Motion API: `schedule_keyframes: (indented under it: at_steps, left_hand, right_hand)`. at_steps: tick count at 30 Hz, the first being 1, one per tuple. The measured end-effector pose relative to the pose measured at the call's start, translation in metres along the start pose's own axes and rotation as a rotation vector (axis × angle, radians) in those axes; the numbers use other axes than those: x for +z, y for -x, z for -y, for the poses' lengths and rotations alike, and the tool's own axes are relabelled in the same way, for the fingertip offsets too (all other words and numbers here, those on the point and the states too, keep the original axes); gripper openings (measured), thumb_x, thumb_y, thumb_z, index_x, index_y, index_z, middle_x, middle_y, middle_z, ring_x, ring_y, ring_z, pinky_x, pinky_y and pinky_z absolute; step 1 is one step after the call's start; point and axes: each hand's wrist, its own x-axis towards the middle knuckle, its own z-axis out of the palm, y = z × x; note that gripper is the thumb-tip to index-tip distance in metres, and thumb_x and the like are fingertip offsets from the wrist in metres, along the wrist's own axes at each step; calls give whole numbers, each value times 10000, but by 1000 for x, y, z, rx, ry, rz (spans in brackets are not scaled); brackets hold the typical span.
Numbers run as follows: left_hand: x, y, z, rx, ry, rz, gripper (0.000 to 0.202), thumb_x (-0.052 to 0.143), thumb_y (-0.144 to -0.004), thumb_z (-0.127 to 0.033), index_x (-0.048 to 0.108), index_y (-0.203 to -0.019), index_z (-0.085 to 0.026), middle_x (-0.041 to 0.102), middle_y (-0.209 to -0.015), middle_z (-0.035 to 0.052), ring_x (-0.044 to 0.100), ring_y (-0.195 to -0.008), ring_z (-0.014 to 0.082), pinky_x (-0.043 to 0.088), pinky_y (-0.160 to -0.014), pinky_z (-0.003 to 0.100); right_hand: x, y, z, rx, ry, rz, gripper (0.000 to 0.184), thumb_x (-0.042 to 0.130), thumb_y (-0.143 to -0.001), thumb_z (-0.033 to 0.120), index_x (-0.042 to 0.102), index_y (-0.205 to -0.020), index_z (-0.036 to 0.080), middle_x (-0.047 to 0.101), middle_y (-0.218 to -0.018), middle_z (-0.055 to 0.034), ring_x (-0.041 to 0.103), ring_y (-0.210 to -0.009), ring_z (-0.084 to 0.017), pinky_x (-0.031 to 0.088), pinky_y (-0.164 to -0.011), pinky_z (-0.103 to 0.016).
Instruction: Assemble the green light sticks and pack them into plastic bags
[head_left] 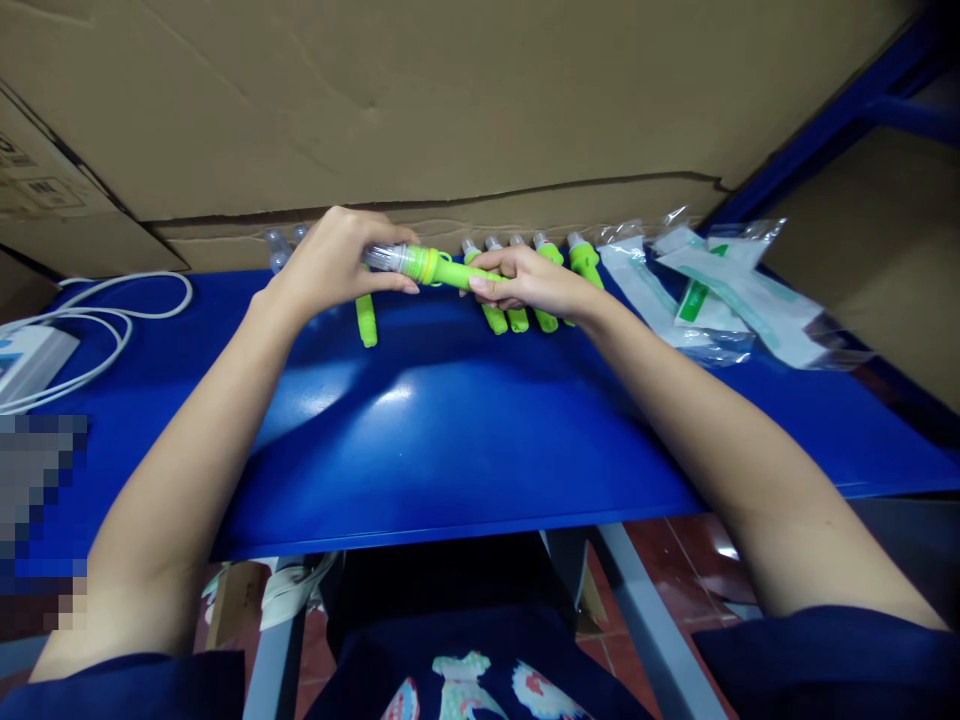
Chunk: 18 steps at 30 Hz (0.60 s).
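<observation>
Both my hands hold one green tube-shaped device (439, 270) level above the blue table (450, 440). My left hand (337, 262) is closed around its clear capped end. My right hand (525, 283) pinches the green shaft at the other end. Behind and under my hands, a row of several like green devices (585, 262) lies along the table's back edge, with another one (366, 320) a little apart on the left.
Brown cardboard boxes (450, 110) wall the back of the table. Clear sealed packets (720, 295) lie in a heap at the right. A white cable (120, 310) and a white box (30, 360) sit at the left edge.
</observation>
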Motion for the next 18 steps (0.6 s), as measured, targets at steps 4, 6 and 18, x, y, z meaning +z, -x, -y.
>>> schedule_keyframes:
  at_steps: [4, 6, 18]
  left_hand:
    - [0, 1, 6, -27, -52, -3, 644, 751, -885, -586, 637, -1464, -328, 712, -1397, 43, 590, -1371, 310, 463, -1142, 419]
    - [0, 2, 11, -65, -97, -19, 765, 768, -864, -585, 546, -1548, -324, 671, -1459, 50, 531, -1435, 321, 416, -1199, 447]
    - [14, 0, 34, -146, -94, -38, 550, 595, -972, -443, 591, -1469, -208, 619, -1479, 135, 586, -1381, 339, 453, -1177, 472]
  right_hand:
    - [6, -3, 1, 33, 5, 6, 406, 768, -948, 528, 633, -847, 158, 579, -646, 22, 416, -482, -49, 296, -418, -190]
    - [14, -4, 3, 81, -16, -25, 357, 754, -974, 478, 637, -884, 152, 602, -667, 22, 422, -454, -42, 304, -395, -184]
    - [65, -11, 13, 384, -85, -154, 304, 433, -1130, 219, 476, -829, 200, 594, -542, 20, 482, -387, -80, 364, -401, -196]
